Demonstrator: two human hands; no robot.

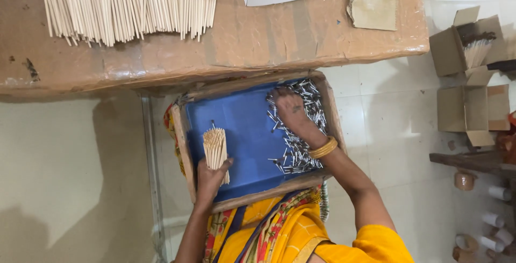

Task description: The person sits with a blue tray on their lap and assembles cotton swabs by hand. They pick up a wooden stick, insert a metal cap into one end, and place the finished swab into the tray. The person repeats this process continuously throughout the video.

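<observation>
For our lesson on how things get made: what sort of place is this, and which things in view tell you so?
Probably a small hand-assembly workshop. Loose thin wooden sticks lie massed on a wrapped table, a blue-lined tray holds small metal pieces, and open cardboard boxes stand on the floor.

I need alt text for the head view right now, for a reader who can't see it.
The left hand holds a bundle of thin sticks upright over a blue-lined tray, while the right hand rests in a pile of small metal caps on the tray's right side. More sticks lie on the brown table beyond.
</observation>
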